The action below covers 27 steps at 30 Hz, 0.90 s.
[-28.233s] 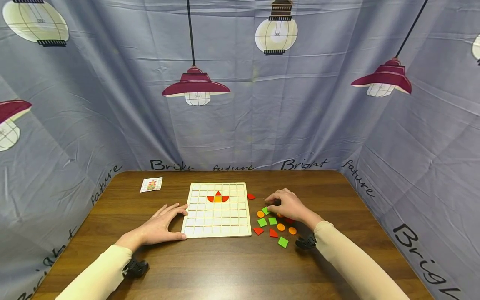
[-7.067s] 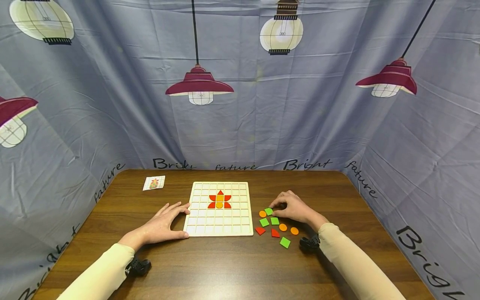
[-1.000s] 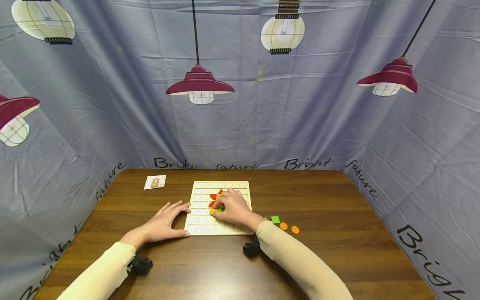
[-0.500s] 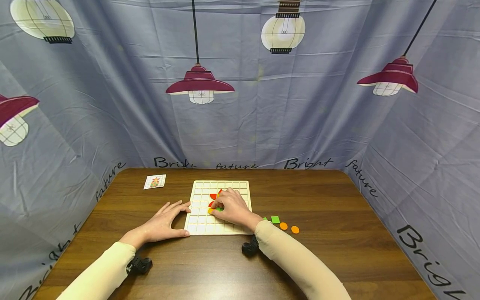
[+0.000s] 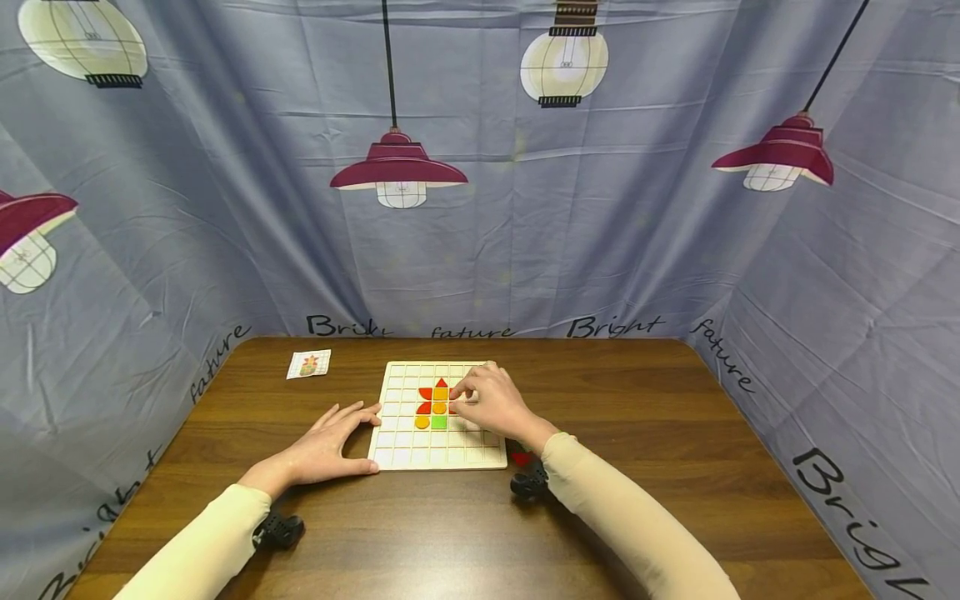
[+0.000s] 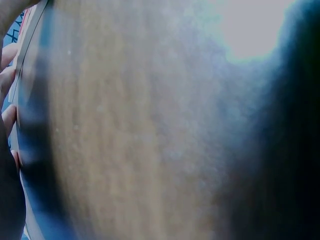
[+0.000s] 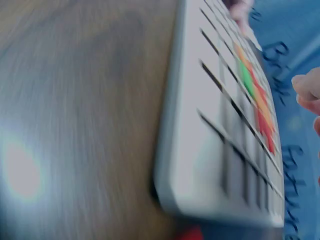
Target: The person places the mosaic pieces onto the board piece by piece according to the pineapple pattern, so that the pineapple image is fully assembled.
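My left hand rests by the left edge of the cream grid board, thumb and fingers spread, touching its rim. Over the board's right half is my right hand, fingers bent, with nothing visible held. Its fingertips show apart from the board in the right wrist view. On the grid lie a red triangle, an orange square, an orange disc and red curved pieces. A green square has another orange disc to its left. My right hand partly covers the right-hand red pieces.
A small pattern card lies at the table's back left. A red piece shows beside my right wrist; the right arm covers the area where other loose pieces lay. Wooden table surrounds the board, with a printed curtain behind.
My right hand has moved right and up, away from the orange disc, which now lies left of the green square. Both were absent from that row seven seconds ago. My left hand stays put.
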Available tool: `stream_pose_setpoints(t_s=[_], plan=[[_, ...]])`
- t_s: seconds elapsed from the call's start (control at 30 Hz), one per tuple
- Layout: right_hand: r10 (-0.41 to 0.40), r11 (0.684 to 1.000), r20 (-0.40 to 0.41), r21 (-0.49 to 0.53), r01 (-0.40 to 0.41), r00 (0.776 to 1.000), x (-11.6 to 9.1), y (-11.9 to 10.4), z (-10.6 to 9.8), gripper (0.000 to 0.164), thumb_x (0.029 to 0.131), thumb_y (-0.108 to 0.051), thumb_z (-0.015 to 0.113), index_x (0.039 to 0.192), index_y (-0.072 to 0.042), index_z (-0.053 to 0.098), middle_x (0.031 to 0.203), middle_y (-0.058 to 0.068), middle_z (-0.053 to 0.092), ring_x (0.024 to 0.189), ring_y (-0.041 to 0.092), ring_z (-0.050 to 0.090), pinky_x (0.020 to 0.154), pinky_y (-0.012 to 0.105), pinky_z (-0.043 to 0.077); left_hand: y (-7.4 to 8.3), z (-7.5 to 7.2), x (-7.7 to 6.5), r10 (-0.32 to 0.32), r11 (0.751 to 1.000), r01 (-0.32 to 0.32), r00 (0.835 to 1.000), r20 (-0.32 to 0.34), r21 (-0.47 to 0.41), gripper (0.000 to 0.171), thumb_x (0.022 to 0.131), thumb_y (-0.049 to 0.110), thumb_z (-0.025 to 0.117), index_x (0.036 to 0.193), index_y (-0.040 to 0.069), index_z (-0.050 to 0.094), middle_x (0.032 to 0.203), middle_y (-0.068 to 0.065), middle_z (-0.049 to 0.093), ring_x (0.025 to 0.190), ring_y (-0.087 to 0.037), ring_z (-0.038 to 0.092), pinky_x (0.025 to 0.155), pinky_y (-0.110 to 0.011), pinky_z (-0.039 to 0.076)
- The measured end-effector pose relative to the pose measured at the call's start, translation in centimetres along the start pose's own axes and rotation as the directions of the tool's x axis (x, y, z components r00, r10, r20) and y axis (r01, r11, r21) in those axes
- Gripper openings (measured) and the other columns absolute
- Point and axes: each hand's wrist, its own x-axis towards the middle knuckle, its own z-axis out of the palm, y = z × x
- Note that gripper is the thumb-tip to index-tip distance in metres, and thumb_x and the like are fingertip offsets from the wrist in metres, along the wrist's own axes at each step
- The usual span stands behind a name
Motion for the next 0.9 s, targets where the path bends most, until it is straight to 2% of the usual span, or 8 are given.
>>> stream_pose_setpoints(t_s=[0.23, 0.43, 0.6, 0.77, 0.9], plan=[[0.035, 0.998, -0.033, 0.051, -0.033, 0.999, -3.0, 3.8, -4.5, 0.023, 0.090, -0.032, 0.080, 0.107, -0.017, 0.079, 0.090, -0.006, 0.061, 0.090, 0.017, 0.047, 0.084, 0.038, 0.039, -0.1, -0.1, -0.2, -0.002, 1.000, 0.002, 1.000, 0.005, 0.010, 0.069, 0.084, 0.062, 0.075, 0.134, 0.018, 0.056, 0.162, -0.006, 0.039, 0.150, -0.040, 0.028, 0.121, -0.064, 0.009], [0.089, 0.992, -0.006, 0.091, -0.088, 0.996, -6.3, 6.6, -7.2, 0.032, 0.091, -0.034, 0.080, 0.117, -0.016, 0.077, 0.099, -0.002, 0.065, 0.097, 0.022, 0.051, 0.087, 0.042, 0.042, -0.1, 0.0, -0.2, 0.002, 1.000, -0.002, 1.000, -0.005, 0.015, 0.068, 0.084, 0.061, 0.076, 0.134, 0.018, 0.057, 0.160, -0.008, 0.041, 0.149, -0.041, 0.030, 0.120, -0.065, 0.011], [0.115, 0.989, 0.006, 0.089, -0.115, 0.993, -8.9, 8.1, -8.2, 0.034, 0.089, -0.033, 0.081, 0.119, -0.018, 0.076, 0.106, -0.008, 0.067, 0.103, 0.016, 0.051, 0.087, 0.043, 0.045, 0.1, 0.0, -0.2, 0.010, 1.000, -0.010, 1.000, -0.013, 0.016, 0.067, 0.084, 0.060, 0.076, 0.133, 0.018, 0.057, 0.160, -0.009, 0.042, 0.148, -0.042, 0.031, 0.120, -0.066, 0.012], [0.112, 0.990, 0.034, 0.087, -0.114, 0.993, -11.5, 9.3, -8.5, 0.033, 0.088, -0.033, 0.082, 0.118, -0.019, 0.077, 0.106, -0.011, 0.069, 0.105, 0.015, 0.053, 0.092, 0.045, 0.043, 0.2, 0.0, -0.1, 0.011, 1.000, -0.011, 1.000, -0.012, 0.017, 0.066, 0.084, 0.060, 0.077, 0.132, 0.018, 0.057, 0.159, -0.009, 0.043, 0.148, -0.042, 0.031, 0.120, -0.066, 0.012], [0.128, 0.989, 0.064, 0.066, -0.133, 0.990, -13.5, 10.0, -8.9, 0.035, 0.085, -0.040, 0.083, 0.117, -0.025, 0.077, 0.111, -0.013, 0.068, 0.111, 0.017, 0.053, 0.097, 0.050, 0.039, 0.3, 0.0, 0.0, 0.014, 1.000, -0.014, 1.000, -0.013, 0.019, 0.066, 0.084, 0.060, 0.077, 0.131, 0.019, 0.057, 0.159, -0.009, 0.043, 0.148, -0.042, 0.031, 0.120, -0.066, 0.012]])
